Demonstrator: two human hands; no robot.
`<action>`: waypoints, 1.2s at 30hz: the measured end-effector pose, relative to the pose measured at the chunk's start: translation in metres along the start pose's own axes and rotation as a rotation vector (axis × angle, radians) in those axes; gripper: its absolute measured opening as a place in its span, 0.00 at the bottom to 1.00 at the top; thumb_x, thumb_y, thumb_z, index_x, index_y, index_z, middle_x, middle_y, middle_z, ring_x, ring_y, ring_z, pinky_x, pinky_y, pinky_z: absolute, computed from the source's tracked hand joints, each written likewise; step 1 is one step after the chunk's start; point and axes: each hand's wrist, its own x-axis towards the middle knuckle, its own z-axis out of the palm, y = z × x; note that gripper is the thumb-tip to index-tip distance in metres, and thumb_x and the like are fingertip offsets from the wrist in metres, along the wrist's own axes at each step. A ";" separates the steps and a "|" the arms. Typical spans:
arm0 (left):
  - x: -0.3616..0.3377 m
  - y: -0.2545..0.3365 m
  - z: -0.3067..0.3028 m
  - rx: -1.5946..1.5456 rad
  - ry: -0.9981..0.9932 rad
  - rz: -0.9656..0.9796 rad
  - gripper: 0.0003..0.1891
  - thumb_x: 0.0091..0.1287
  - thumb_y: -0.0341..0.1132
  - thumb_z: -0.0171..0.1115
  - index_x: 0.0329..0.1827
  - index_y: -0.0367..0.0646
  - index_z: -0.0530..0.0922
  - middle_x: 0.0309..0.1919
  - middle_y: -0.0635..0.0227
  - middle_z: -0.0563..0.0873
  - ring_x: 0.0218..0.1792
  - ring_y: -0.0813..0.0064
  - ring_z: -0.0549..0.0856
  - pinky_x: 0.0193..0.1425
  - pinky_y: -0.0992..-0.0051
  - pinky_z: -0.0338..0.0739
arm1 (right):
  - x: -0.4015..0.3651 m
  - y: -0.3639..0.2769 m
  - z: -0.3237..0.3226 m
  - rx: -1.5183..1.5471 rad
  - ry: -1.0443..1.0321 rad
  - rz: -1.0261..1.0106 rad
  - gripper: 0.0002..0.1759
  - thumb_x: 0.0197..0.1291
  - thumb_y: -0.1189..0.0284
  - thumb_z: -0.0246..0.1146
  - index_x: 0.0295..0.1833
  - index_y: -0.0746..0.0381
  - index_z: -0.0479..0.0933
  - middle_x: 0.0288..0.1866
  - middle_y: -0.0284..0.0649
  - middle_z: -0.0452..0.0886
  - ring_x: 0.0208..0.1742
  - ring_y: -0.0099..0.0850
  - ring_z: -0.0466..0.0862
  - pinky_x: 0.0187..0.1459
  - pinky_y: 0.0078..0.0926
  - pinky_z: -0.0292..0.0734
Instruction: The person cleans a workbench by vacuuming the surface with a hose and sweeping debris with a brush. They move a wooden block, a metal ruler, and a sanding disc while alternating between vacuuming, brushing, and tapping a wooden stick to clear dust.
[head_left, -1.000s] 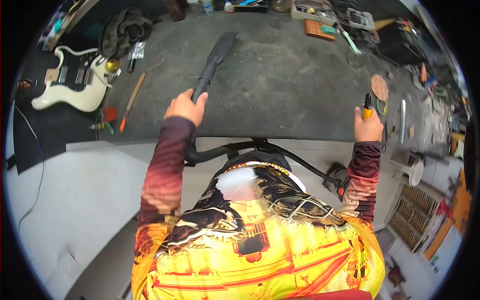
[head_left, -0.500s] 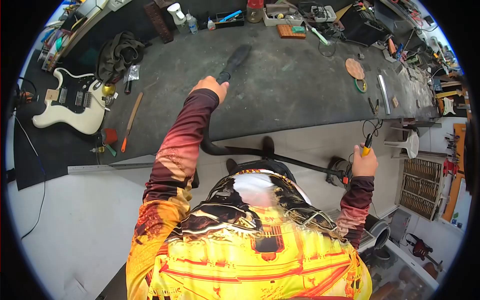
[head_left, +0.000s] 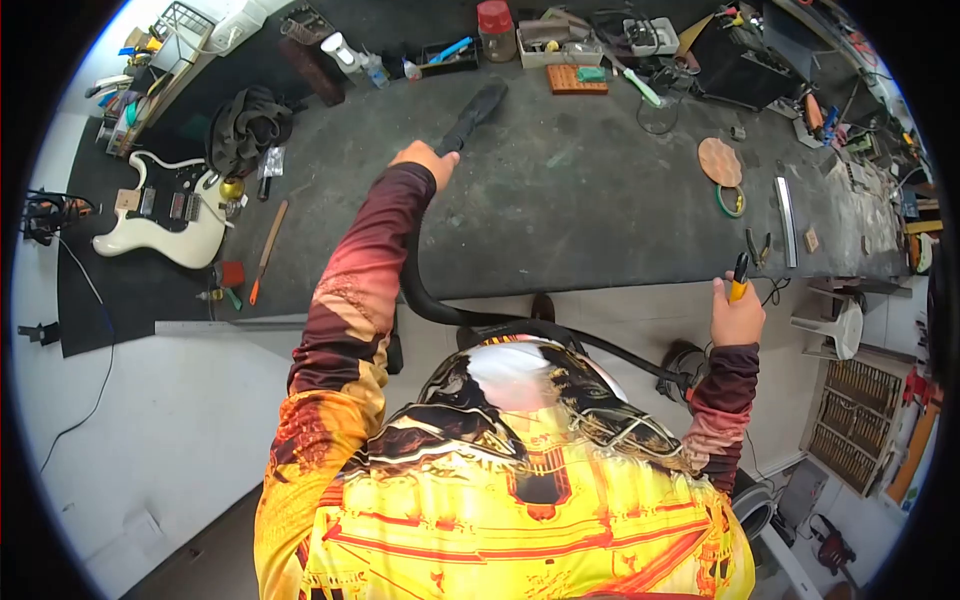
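Over the dark workbench (head_left: 560,230), my left hand (head_left: 428,165) is wrapped round a black vacuum nozzle (head_left: 472,112), whose flat brush-like head points up and to the right. A black hose (head_left: 418,290) runs from under that hand, past the bench's front edge and across my body toward the right. My right hand (head_left: 738,315) is closed round a yellow and black tool (head_left: 740,280) at the front edge on the right. The tool's tip points up; its lower part is hidden in my fingers.
A white guitar body (head_left: 165,235) lies at the left, near a wooden strip with an orange end (head_left: 270,248). At the right are a round wooden piece (head_left: 720,162), green tape (head_left: 731,202), pliers (head_left: 758,247) and a metal ruler (head_left: 786,222). Boxes and bottles line the back.
The view has shifted, so the bench appears lower on the right. My left hand and the nozzle have moved slightly up. Both hands keep their grip.
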 end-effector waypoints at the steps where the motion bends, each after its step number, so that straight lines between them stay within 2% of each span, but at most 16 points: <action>1: -0.006 0.003 -0.004 -0.041 -0.045 -0.034 0.27 0.65 0.56 0.59 0.45 0.36 0.83 0.25 0.54 0.85 0.20 0.63 0.85 0.33 0.64 0.81 | 0.006 0.003 0.000 0.004 -0.029 -0.002 0.18 0.59 0.59 0.66 0.48 0.60 0.80 0.35 0.47 0.85 0.40 0.48 0.85 0.44 0.41 0.77; 4: -0.062 -0.010 -0.018 -0.062 -0.155 0.040 0.27 0.65 0.55 0.59 0.45 0.35 0.82 0.23 0.54 0.84 0.18 0.65 0.84 0.29 0.64 0.80 | 0.022 0.007 0.004 0.018 -0.072 -0.014 0.18 0.59 0.59 0.65 0.49 0.59 0.80 0.34 0.48 0.85 0.40 0.48 0.85 0.43 0.41 0.77; 6: -0.114 -0.026 -0.011 -0.024 -0.121 0.031 0.26 0.63 0.56 0.59 0.43 0.36 0.83 0.32 0.47 0.86 0.39 0.51 0.86 0.47 0.59 0.79 | 0.028 0.010 0.008 0.027 -0.110 -0.004 0.18 0.59 0.58 0.65 0.49 0.59 0.80 0.35 0.48 0.85 0.40 0.49 0.85 0.43 0.41 0.77; 8: -0.161 -0.038 -0.005 -0.026 -0.153 -0.011 0.27 0.63 0.55 0.60 0.46 0.36 0.82 0.34 0.45 0.86 0.41 0.48 0.86 0.49 0.58 0.78 | 0.031 0.015 0.011 0.024 -0.150 0.009 0.19 0.59 0.58 0.65 0.49 0.59 0.80 0.35 0.48 0.85 0.41 0.49 0.85 0.43 0.42 0.77; 10: -0.193 -0.049 0.005 0.011 -0.159 -0.010 0.27 0.64 0.55 0.60 0.49 0.37 0.82 0.37 0.45 0.85 0.43 0.47 0.85 0.50 0.58 0.78 | 0.033 0.018 0.015 0.029 -0.131 -0.039 0.18 0.58 0.60 0.67 0.50 0.60 0.81 0.33 0.45 0.85 0.36 0.42 0.86 0.43 0.34 0.77; 14: -0.190 -0.042 0.014 -0.014 0.036 0.026 0.27 0.64 0.55 0.59 0.52 0.39 0.81 0.39 0.45 0.85 0.46 0.49 0.84 0.51 0.59 0.77 | 0.041 0.016 0.017 0.033 -0.200 -0.003 0.19 0.58 0.60 0.67 0.51 0.60 0.81 0.35 0.46 0.85 0.37 0.43 0.86 0.44 0.34 0.77; 16: -0.161 -0.016 0.004 -0.097 -0.064 -0.074 0.26 0.65 0.54 0.59 0.51 0.39 0.81 0.37 0.47 0.86 0.46 0.48 0.84 0.52 0.58 0.77 | 0.044 0.015 0.016 0.047 -0.187 -0.029 0.19 0.58 0.60 0.67 0.51 0.60 0.81 0.36 0.47 0.85 0.39 0.44 0.86 0.44 0.34 0.77; 18: -0.123 -0.006 0.009 -0.064 -0.086 0.033 0.28 0.66 0.53 0.59 0.54 0.34 0.79 0.20 0.60 0.81 0.12 0.73 0.80 0.22 0.69 0.76 | 0.046 0.013 0.012 0.042 -0.183 -0.035 0.19 0.58 0.60 0.66 0.50 0.59 0.81 0.37 0.48 0.85 0.39 0.44 0.86 0.44 0.34 0.77; 21: -0.105 0.024 -0.011 -0.072 -0.177 -0.126 0.28 0.66 0.54 0.60 0.51 0.34 0.80 0.15 0.62 0.79 0.12 0.71 0.80 0.22 0.69 0.76 | 0.051 0.010 0.009 0.060 -0.182 -0.047 0.20 0.60 0.58 0.66 0.51 0.60 0.81 0.38 0.48 0.85 0.41 0.44 0.86 0.44 0.35 0.77; 24: -0.122 0.001 -0.018 -0.024 -0.199 -0.070 0.30 0.66 0.54 0.60 0.54 0.32 0.79 0.16 0.61 0.80 0.12 0.71 0.80 0.22 0.69 0.77 | 0.057 -0.002 0.014 0.103 -0.165 -0.099 0.19 0.63 0.58 0.64 0.51 0.62 0.80 0.38 0.47 0.86 0.39 0.44 0.86 0.44 0.35 0.77; 26: -0.150 -0.013 -0.017 0.028 -0.186 -0.036 0.31 0.66 0.54 0.60 0.56 0.31 0.78 0.19 0.58 0.82 0.12 0.72 0.80 0.21 0.69 0.77 | 0.065 -0.012 0.022 0.432 -0.189 -0.304 0.20 0.65 0.58 0.62 0.53 0.60 0.78 0.38 0.47 0.84 0.42 0.46 0.83 0.44 0.39 0.76; 27: -0.165 -0.016 -0.017 0.024 -0.199 -0.036 0.30 0.66 0.53 0.61 0.57 0.31 0.78 0.21 0.56 0.83 0.13 0.71 0.81 0.22 0.70 0.77 | 0.074 -0.019 0.023 0.323 -0.127 -0.570 0.19 0.64 0.59 0.62 0.56 0.58 0.78 0.42 0.46 0.82 0.48 0.43 0.81 0.48 0.34 0.76; 29: -0.176 -0.017 -0.017 0.012 -0.212 -0.043 0.30 0.66 0.52 0.61 0.57 0.31 0.77 0.24 0.53 0.84 0.14 0.70 0.82 0.24 0.70 0.77 | 0.091 -0.044 0.037 0.264 -0.009 -0.771 0.20 0.63 0.60 0.64 0.57 0.56 0.77 0.46 0.45 0.81 0.53 0.44 0.79 0.51 0.33 0.75; 31: -0.184 -0.015 -0.015 0.097 -0.158 -0.129 0.28 0.64 0.56 0.59 0.57 0.41 0.80 0.34 0.55 0.87 0.37 0.58 0.88 0.48 0.63 0.80 | 0.111 -0.076 0.062 0.573 -0.228 -0.660 0.20 0.63 0.60 0.65 0.59 0.52 0.77 0.49 0.47 0.83 0.52 0.45 0.82 0.52 0.34 0.75; 34: -0.184 -0.009 -0.019 0.035 -0.122 -0.141 0.25 0.65 0.55 0.58 0.51 0.41 0.81 0.30 0.56 0.86 0.35 0.59 0.87 0.44 0.63 0.79 | 0.153 -0.134 0.109 0.451 -0.207 -0.685 0.26 0.60 0.45 0.61 0.58 0.47 0.76 0.39 0.46 0.85 0.46 0.50 0.83 0.45 0.39 0.78; 36: -0.186 -0.008 -0.022 -0.046 -0.143 -0.223 0.24 0.65 0.55 0.57 0.47 0.41 0.82 0.28 0.56 0.85 0.35 0.59 0.87 0.43 0.63 0.79 | 0.176 -0.168 0.151 0.414 -0.304 -0.789 0.25 0.59 0.45 0.63 0.57 0.45 0.77 0.42 0.46 0.85 0.47 0.49 0.83 0.47 0.40 0.77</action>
